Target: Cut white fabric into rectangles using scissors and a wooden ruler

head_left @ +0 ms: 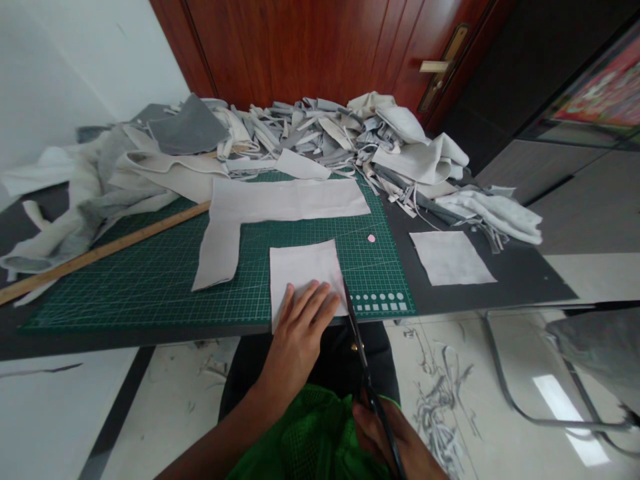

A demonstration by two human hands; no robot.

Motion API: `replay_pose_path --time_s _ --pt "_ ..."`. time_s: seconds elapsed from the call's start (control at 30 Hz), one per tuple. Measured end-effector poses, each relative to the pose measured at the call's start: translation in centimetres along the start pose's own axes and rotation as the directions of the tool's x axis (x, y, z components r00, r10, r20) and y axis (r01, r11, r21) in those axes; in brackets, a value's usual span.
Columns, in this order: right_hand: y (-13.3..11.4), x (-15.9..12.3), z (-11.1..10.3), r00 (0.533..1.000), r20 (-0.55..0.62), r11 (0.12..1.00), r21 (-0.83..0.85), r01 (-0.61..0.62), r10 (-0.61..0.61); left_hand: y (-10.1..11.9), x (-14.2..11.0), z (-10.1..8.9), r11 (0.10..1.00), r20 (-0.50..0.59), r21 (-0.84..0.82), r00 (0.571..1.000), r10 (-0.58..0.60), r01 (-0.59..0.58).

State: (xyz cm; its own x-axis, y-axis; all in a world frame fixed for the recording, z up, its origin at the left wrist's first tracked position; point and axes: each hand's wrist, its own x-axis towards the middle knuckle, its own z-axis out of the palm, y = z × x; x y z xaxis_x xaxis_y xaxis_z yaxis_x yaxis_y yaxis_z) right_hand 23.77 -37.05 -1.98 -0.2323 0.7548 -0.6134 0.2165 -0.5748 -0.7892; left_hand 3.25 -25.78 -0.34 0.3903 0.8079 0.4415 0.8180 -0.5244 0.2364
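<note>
My left hand [304, 319] lies flat, fingers stretched out, on a pale square of fabric [303, 262] at the front edge of the green cutting mat [295, 233]. Low at the right, my right hand [373, 427] is wrapped round the handles of black scissors [359, 341]. The scissor blades point away from me along the right edge of the square; how far they are apart is hard to make out. Behind the square lies an L-shaped piece of pale fabric [280, 200]. Another cut square [453, 259] rests on the dark table to the right.
Heaped fabric scraps [310, 130] line the back of the table. A wooden ruler [110, 248] lies slantwise at the left. A small pink piece [371, 238] sits on the mat. Thin offcuts [443, 407] litter the floor, near a metal-framed chair [545, 420]. A wooden door [300, 47] stands behind.
</note>
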Motion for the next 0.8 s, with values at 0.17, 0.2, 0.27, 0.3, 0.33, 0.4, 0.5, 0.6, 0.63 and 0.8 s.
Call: replay_pose_path --time_s 0.17,0.2,0.27,0.3,0.33,0.4,0.5,0.6,0.63,0.8 --pt "0.0 0.1 0.0 1.000 -0.013 1.000 -0.005 0.019 -0.019 0.0 0.0 0.0 1.000 -0.004 -0.004 1.000 0.005 -0.005" --pt "0.0 0.1 0.1 1.000 -0.013 1.000 -0.011 0.021 -0.021 0.0 0.0 0.0 1.000 -0.004 -0.002 1.000 0.006 -0.006" --pt "0.1 0.1 0.1 0.999 -0.022 0.999 -0.020 0.027 -0.027 0.0 0.0 0.0 1.000 0.001 0.002 1.000 0.007 -0.007" --pt "0.1 0.1 0.1 0.999 -0.033 0.999 -0.020 0.031 -0.031 0.0 0.0 0.1 1.000 0.003 0.003 1.000 0.007 -0.007" --pt "0.0 0.1 0.1 0.999 -0.041 0.999 -0.018 0.034 -0.034 0.0 0.0 0.1 1.000 0.003 0.002 1.000 0.006 -0.006" --pt "-0.2 0.0 0.1 0.999 -0.034 0.999 -0.015 0.030 -0.030 0.0 0.0 0.2 1.000 -0.003 0.000 1.000 0.005 -0.005" --pt "-1.0 -0.2 -0.1 1.000 0.007 1.000 -0.024 0.004 -0.004 0.0 0.0 0.2 1.000 -0.008 0.001 1.000 0.008 -0.008" --pt "-1.7 -0.4 -0.2 1.000 -0.007 0.999 -0.034 -0.012 0.012 0.0 0.0 0.1 1.000 0.002 0.008 1.000 0.009 -0.009" --pt "-1.8 -0.5 -0.2 1.000 -0.018 0.999 -0.037 -0.016 0.015 0.0 0.0 0.1 1.000 0.003 0.008 1.000 0.008 -0.008" --pt "-2.0 -0.5 0.2 0.998 -0.058 0.998 -0.052 -0.022 0.018 0.0 0.0 0.0 1.000 0.006 0.005 1.000 0.007 -0.007"
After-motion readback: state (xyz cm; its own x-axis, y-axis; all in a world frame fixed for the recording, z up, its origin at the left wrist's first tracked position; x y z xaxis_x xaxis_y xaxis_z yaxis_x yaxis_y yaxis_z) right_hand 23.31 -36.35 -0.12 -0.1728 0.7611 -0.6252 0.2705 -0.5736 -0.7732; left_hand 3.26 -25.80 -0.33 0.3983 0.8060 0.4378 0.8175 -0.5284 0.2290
